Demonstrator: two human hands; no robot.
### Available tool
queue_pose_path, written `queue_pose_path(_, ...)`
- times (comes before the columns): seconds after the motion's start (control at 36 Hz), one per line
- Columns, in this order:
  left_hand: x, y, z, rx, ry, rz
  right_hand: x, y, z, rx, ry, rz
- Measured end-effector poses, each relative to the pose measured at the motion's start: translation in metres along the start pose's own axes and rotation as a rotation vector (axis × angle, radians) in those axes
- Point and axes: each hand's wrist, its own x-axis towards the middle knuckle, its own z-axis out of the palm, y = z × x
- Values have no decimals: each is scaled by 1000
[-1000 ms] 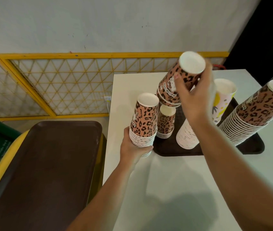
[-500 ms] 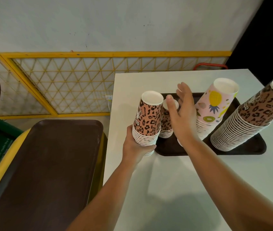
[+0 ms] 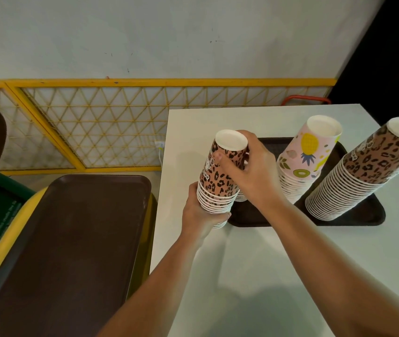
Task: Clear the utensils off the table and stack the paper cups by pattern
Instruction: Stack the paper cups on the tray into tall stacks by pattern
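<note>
A short stack of upside-down leopard-print paper cups (image 3: 218,188) stands at the left edge of the white table (image 3: 266,263). My left hand (image 3: 201,215) grips its lower rims from the near side. My right hand (image 3: 254,173) wraps around the top cup, thumb on the front, fingers behind. A smaller leopard stack (image 3: 241,197) is mostly hidden behind my right hand, on the brown tray (image 3: 354,215). The tray also holds a fruit-pattern stack (image 3: 300,161) and a tall leopard stack (image 3: 354,178), both leaning. No utensils are visible.
An empty brown tray (image 3: 72,239) lies on a yellow-rimmed bin to the left, below the table's edge. A yellow lattice fence (image 3: 96,127) and a wall stand behind. A red handle (image 3: 305,98) shows past the table's far edge.
My right hand held leopard cups in the air, then came down empty and open, and now it grips the top cup of the stack in my left hand. The left hand stayed put.
</note>
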Motion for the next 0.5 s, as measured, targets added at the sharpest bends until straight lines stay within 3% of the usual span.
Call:
queue_pose_path(0.25, -1, 1, 0, 8, -9, -8, 7, -12, -18, 85, 134, -3)
queue_pose_path(0.5, 1, -1, -2, 15, -5, -36, 28, -27, -47, 221, 387, -29)
